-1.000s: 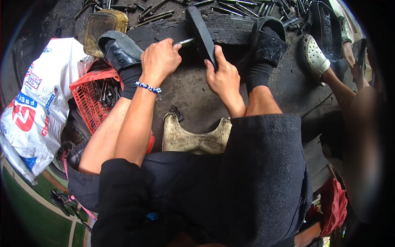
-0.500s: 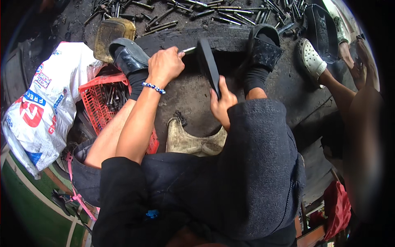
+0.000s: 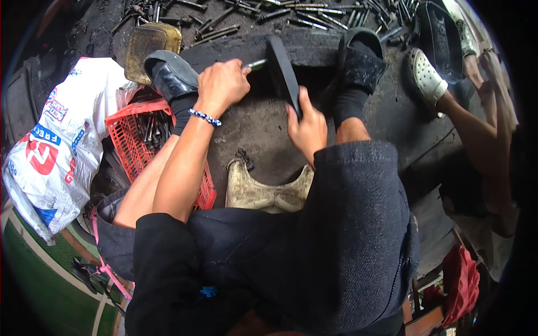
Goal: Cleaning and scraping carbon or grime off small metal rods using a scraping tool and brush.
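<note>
My left hand (image 3: 223,84) is closed on a thin metal rod (image 3: 258,64), whose bare end sticks out to the right. Fingers of my right hand (image 3: 309,131) grip the near end of a flat black bar (image 3: 284,73). The bar stands slanted, its far end leaning left, right beside the rod's tip. Whether rod and bar touch is hard to make out. Both hands are between my black sandals (image 3: 175,78), in front of a dark, tyre-like curved piece (image 3: 241,51) on the ground. Most of the rod is hidden inside my left fist.
Several loose metal bolts and rods (image 3: 316,17) lie scattered at the far side. On the left are a red plastic crate (image 3: 126,134) holding metal parts, a white sack (image 3: 56,134) and a yellowed container (image 3: 151,47). A person's pale clog (image 3: 423,78) and black tray (image 3: 440,42) are at right.
The black bar and my right hand have shifted slightly away from me. My left hand has drifted a little left, still on the rod. The person at right has moved their hands and arm.
</note>
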Available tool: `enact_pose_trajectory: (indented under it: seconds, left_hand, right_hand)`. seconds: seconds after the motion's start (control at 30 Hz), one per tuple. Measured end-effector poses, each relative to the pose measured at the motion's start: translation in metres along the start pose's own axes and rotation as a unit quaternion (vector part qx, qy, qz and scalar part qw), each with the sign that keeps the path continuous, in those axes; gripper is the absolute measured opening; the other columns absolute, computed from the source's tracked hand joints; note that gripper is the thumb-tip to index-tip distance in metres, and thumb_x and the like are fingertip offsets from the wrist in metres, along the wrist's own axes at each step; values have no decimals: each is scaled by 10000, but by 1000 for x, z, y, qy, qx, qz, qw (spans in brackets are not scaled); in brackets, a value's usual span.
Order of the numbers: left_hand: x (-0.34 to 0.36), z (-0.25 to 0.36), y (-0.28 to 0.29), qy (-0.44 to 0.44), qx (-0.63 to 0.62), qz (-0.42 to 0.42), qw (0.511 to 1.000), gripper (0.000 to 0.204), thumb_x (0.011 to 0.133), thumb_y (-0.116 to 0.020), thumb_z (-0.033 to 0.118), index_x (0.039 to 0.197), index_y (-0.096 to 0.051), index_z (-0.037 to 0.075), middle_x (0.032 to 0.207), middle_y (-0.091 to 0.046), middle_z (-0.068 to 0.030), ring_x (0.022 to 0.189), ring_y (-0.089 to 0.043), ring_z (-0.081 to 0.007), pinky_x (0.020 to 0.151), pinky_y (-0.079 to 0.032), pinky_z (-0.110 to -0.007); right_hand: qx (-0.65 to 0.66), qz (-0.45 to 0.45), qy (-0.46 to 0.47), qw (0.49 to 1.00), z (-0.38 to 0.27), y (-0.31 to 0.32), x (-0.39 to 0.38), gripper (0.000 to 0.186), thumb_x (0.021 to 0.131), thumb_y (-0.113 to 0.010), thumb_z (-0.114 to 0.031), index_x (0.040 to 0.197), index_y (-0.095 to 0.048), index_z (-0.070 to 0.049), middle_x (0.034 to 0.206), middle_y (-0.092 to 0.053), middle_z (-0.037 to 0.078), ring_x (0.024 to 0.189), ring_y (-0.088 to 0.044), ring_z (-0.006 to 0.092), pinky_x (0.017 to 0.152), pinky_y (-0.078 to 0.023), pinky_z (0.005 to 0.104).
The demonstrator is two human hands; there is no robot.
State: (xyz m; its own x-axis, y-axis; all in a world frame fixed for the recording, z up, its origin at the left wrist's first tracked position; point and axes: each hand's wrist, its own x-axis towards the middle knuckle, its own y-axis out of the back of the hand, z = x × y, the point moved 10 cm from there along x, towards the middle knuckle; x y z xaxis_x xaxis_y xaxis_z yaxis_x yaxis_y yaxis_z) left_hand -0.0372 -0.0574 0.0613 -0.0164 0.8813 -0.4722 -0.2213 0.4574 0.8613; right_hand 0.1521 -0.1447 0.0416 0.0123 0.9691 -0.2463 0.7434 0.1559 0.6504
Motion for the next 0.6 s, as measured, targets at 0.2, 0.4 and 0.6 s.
enact_pose_trajectory:
  seconds: [0.2, 0.4, 0.6]
  left_hand:
    - [3, 3, 0, 4, -8, 4, 1000, 268, 867, -573, 310, 860, -683, 66, 823, -660, -236, 821, -644, -416, 749, -510, -487]
    - [4, -4, -2, 7, -12, -16, 1000, 294, 882, -573, 338, 870, -661, 57, 830, -657, -225, 842, -623, -430, 741, -491, -512]
    - [8, -6, -9, 22, -28, -33, 999, 317, 880, -576, 356, 875, -664, 52, 857, -654, -234, 885, -614, -430, 760, -483, -511]
  right_hand:
    - [44, 33, 14, 998, 6, -7, 10, 499, 840, -640, -147, 1291, -469, -23, 828, -635, 262, 757, -641, 414, 646, -505, 462]
    - [24, 6, -16, 1000, 0, 0, 20, 472, 839, -636, -157, 1285, -500, -85, 814, -651, 226, 752, -646, 404, 638, -508, 448]
    - [132, 33, -15, 991, 23, -16, -7, 504, 838, -647, -186, 1297, -482, -59, 802, -640, 243, 729, -626, 427, 615, -499, 456]
